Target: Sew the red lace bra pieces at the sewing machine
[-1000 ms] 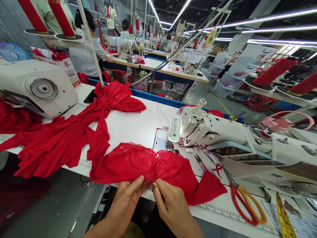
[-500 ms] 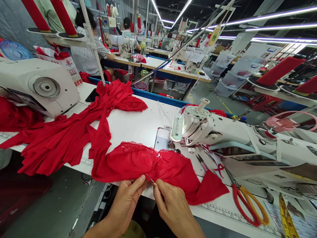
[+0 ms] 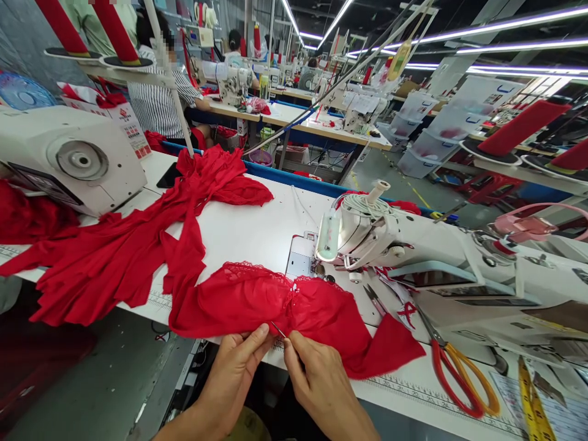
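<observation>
by the near edge of the worktop [image 3: 234, 236], slim metal tool [image 3: 278, 329] too small to name, its grip end hidden in the right hand [image 3: 316, 373], dark phone [image 3: 168, 176] partly covered by red cloth [image 3: 138, 248], yellow tape measure [image 3: 531, 401] cut off below, leftmost sewing machine [image 3: 76, 162] cut off at the side

Over on the right, scissors [image 3: 441, 345] with red and orange loops lie near a yellow tape measure [image 3: 531, 401] — clear plastic boxes [image 3: 434, 138] stand stacked farther back. Across the way, somebody in a striped shirt [image 3: 149, 104] sits at another table [image 3: 232, 112] — a blue fan [image 3: 25, 92] off left.
</observation>
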The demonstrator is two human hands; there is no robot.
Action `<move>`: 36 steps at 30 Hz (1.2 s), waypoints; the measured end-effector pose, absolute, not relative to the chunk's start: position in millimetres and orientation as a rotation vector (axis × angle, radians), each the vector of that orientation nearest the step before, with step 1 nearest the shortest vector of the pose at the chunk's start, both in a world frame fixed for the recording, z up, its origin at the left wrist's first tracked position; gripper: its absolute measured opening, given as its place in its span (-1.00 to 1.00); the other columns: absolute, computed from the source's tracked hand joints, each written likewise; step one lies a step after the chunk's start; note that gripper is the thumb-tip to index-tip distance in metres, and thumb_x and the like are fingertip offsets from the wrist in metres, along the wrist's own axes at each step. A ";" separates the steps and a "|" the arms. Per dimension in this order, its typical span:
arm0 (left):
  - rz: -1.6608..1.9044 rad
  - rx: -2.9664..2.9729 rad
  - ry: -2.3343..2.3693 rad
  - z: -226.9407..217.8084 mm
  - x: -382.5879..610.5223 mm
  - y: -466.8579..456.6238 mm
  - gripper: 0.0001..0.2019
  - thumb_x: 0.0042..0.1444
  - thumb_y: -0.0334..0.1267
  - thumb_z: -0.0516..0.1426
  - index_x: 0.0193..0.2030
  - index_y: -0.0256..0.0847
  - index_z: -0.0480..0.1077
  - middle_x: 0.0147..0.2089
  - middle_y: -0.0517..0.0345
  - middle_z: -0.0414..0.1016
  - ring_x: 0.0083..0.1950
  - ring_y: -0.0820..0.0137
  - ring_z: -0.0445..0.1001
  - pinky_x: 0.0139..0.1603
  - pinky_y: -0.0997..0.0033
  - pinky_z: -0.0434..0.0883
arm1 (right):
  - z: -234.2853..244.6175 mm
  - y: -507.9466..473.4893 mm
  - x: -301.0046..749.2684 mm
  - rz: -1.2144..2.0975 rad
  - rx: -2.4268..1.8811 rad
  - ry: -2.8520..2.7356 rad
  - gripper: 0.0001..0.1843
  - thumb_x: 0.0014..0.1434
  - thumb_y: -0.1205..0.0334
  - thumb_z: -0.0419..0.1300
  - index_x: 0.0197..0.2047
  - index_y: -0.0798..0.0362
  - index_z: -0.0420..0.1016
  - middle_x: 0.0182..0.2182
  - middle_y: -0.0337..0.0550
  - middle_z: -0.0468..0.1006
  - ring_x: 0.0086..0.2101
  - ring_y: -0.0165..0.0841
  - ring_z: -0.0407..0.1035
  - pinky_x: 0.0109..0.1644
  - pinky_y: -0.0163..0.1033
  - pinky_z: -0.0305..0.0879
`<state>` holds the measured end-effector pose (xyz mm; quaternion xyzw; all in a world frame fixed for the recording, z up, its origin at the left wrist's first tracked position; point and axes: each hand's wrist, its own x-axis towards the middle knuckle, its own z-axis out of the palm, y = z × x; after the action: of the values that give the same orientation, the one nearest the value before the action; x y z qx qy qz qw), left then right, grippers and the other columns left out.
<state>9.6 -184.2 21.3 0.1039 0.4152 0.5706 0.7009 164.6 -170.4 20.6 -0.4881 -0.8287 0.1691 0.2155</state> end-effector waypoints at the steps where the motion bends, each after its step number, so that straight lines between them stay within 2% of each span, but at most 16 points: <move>1: 1.269 0.232 0.922 21.1 9.4 -184.3 -0.76 -0.01 -0.16 0.42 -0.34 -0.32 0.63 -0.21 -0.04 0.68 -0.01 0.14 0.60 0.26 0.14 0.43 | 20.8 -170.0 164.6 0.479 -1.352 -2.293 -0.69 0.42 0.27 -0.07 -0.41 -0.03 0.21 -0.58 -0.33 0.37 -0.62 -0.44 0.21 -0.48 -0.29 -0.08; 7: 1.297 0.129 0.921 19.4 9.6 -183.8 -0.79 -0.02 -0.20 0.44 -0.43 -0.28 0.58 -0.27 0.04 0.67 -0.05 0.19 0.61 0.27 0.10 0.42 | 17.2 -169.3 160.3 0.570 -1.316 -2.233 -0.70 0.42 0.29 -0.08 -0.41 -0.02 0.19 -0.58 -0.35 0.33 -0.59 -0.45 0.19 -0.46 -0.30 -0.06; 11: 1.302 0.031 0.925 18.8 9.6 -181.0 -0.78 -0.11 -0.26 0.47 -0.51 -0.27 0.54 -0.31 0.04 0.67 -0.09 0.18 0.64 0.29 0.07 0.41 | 10.9 -168.2 157.5 0.754 -1.261 -2.065 -0.66 0.45 0.22 -0.10 -0.42 -0.02 0.18 -0.57 -0.35 0.30 -0.57 -0.45 0.19 -0.46 -0.31 0.00; 14: 1.291 -0.008 0.922 18.7 8.6 -179.6 -0.79 -0.12 -0.28 0.48 -0.47 -0.29 0.57 -0.29 0.00 0.68 -0.10 0.19 0.64 0.31 0.09 0.40 | 11.2 -163.4 162.1 0.944 -1.270 -1.747 -0.60 0.48 0.10 -0.16 -0.42 -0.03 0.16 -0.58 -0.36 0.23 -0.58 -0.45 0.15 -0.50 -0.33 0.05; 16: 1.281 0.001 0.928 19.0 8.0 -179.8 -0.80 -0.08 -0.26 0.47 -0.44 -0.30 0.58 -0.27 -0.02 0.68 -0.07 0.20 0.64 0.32 0.11 0.39 | 14.8 -159.5 166.9 0.973 -1.270 -1.637 -0.61 0.49 0.07 -0.15 -0.36 -0.02 0.26 -0.55 -0.36 0.25 -0.58 -0.45 0.15 -0.50 -0.34 0.09; 20: 1.263 0.104 0.899 21.1 8.4 -181.4 -0.79 0.00 -0.21 0.43 -0.35 -0.31 0.60 -0.20 -0.03 0.68 -0.01 0.18 0.62 0.30 0.15 0.40 | 23.2 -155.2 169.6 0.851 -1.147 -1.799 -0.86 0.40 0.13 0.10 -0.13 -0.01 0.43 -0.30 -0.20 0.46 -0.33 -0.37 0.38 -0.27 -0.31 0.32; 22: 1.265 0.166 0.893 22.6 9.2 -182.1 -0.80 0.04 -0.19 0.41 -0.30 -0.29 0.61 -0.19 0.00 0.68 -0.01 0.18 0.62 0.26 0.17 0.43 | 25.2 -154.0 165.5 0.783 -1.135 -1.866 -0.86 0.32 0.15 0.22 -0.10 -0.02 0.42 -0.24 -0.17 0.47 -0.24 -0.31 0.40 -0.19 -0.27 0.36; 24: 1.274 0.209 0.898 23.6 10.1 -182.5 -0.82 0.06 -0.19 0.40 -0.32 -0.27 0.61 -0.25 0.06 0.67 -0.03 0.19 0.62 0.23 0.19 0.45 | 25.5 -152.3 159.5 0.735 -1.176 -1.899 -0.84 0.28 0.16 0.27 -0.13 -0.01 0.38 -0.25 -0.17 0.45 -0.24 -0.30 0.39 -0.20 -0.26 0.35; 26: 1.271 0.246 0.893 23.7 10.6 -182.6 -0.82 0.06 -0.18 0.40 -0.32 -0.27 0.62 -0.26 0.07 0.67 -0.01 0.18 0.61 0.22 0.20 0.45 | 24.3 -150.2 153.2 0.716 -1.204 -1.941 -0.89 0.32 0.20 0.21 -0.20 -0.02 0.33 -0.30 -0.21 0.43 -0.29 -0.33 0.37 -0.26 -0.28 0.30; 29: 1.245 0.279 0.871 22.2 11.0 -182.3 -0.76 0.08 -0.16 0.38 -0.20 -0.30 0.63 -0.14 -0.01 0.68 0.07 0.13 0.58 0.24 0.19 0.43 | 19.5 -147.4 145.5 0.632 -1.194 -2.013 -0.83 0.40 0.28 0.05 -0.29 -0.03 0.23 -0.39 -0.25 0.38 -0.38 -0.37 0.32 -0.36 -0.31 0.20; 32: 1.256 0.222 0.870 21.3 12.1 -181.7 -0.74 0.05 -0.17 0.40 -0.18 -0.30 0.63 -0.10 -0.04 0.67 0.11 0.09 0.56 0.27 0.14 0.42 | 12.0 -145.7 140.6 0.398 -1.191 -2.017 -0.82 0.43 0.30 -0.03 -0.28 -0.02 0.20 -0.40 -0.23 0.35 -0.41 -0.35 0.28 -0.38 -0.29 0.16; 36: 1.280 0.140 0.904 24.2 15.2 -180.4 -0.69 -0.06 -0.20 0.45 -0.19 -0.29 0.63 -0.08 -0.05 0.67 0.13 0.05 0.55 0.29 0.06 0.40 | 4.9 -143.0 139.0 0.135 -1.201 -1.983 -0.83 0.44 0.30 -0.04 -0.25 -0.02 0.21 -0.40 -0.20 0.34 -0.40 -0.33 0.27 -0.37 -0.27 0.17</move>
<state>15.2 -180.4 24.2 0.0630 0.4067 0.5760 0.7063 139.0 -143.0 4.9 -0.4743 -0.7833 0.0533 0.3983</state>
